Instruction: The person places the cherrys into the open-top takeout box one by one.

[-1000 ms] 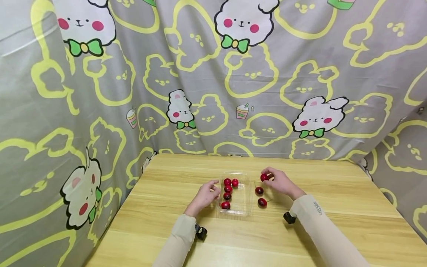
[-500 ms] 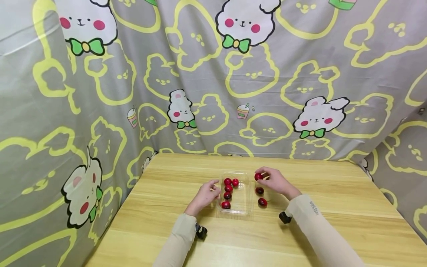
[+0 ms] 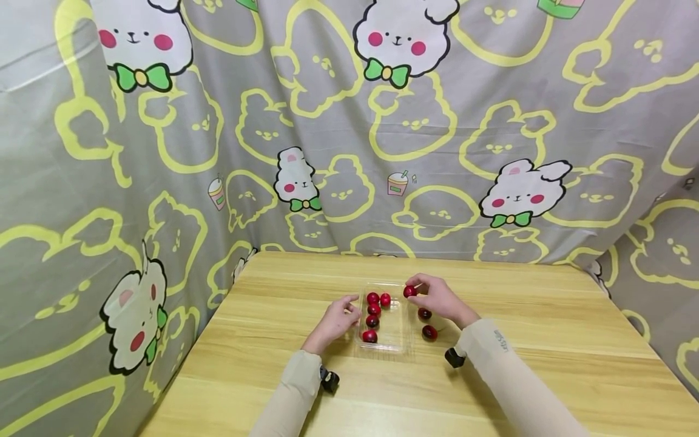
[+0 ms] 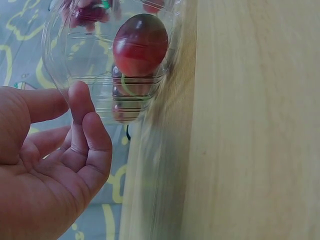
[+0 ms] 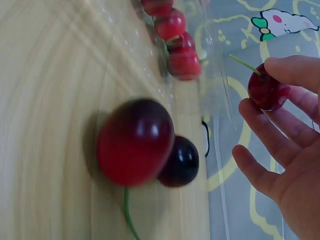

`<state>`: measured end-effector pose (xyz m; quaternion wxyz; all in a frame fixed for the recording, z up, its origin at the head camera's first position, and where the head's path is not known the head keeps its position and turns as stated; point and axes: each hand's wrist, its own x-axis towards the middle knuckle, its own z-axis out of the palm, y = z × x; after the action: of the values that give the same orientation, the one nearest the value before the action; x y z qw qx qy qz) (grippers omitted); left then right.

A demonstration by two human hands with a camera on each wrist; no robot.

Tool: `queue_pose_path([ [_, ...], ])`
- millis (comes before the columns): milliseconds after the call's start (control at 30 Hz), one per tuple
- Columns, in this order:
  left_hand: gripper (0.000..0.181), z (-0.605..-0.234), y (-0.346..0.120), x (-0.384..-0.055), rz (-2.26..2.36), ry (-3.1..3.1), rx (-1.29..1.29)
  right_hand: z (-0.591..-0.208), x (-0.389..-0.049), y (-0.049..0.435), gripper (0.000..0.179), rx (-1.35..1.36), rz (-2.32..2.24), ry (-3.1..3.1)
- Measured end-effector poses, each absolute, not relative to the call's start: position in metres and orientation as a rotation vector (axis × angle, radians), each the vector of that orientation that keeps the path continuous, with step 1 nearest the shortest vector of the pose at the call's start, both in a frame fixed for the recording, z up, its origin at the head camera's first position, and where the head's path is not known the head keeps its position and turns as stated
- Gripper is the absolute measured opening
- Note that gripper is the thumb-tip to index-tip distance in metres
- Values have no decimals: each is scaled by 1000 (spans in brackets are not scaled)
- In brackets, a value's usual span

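Cherry [image 5: 268, 95] and green stem [image 5: 245, 64] are off the counter [image 3: 535, 346], pinched between thumb and fingers of the person's right hand [image 3: 439, 299], close by the right edge of a clear container [image 3: 392, 331]. Two loose cherries [image 3: 429, 332] lie on the counter just on the near side of that hand. To the hand's left, inside the container, five more cherries [image 3: 372, 321] gather mostly along its left side. Past them, the left hand [image 3: 334, 323] has bent fingers at the container's left edge; whether they grip the rim is hard to tell. Beyond both hands hangs a grey patterned curtain [image 3: 349, 133].
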<state>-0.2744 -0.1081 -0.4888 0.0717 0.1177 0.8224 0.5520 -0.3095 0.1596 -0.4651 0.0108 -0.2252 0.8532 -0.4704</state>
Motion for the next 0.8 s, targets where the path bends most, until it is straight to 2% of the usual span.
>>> queue_pose_path([
  [500,46,-492,-108,-276,1639,2478,349,-476,-308,134,33,-640,-1384,2680],
  [800,46,-492,-107,-276,1647,2474,345,-482,-309,123,27,-640,-1329,2721],
])
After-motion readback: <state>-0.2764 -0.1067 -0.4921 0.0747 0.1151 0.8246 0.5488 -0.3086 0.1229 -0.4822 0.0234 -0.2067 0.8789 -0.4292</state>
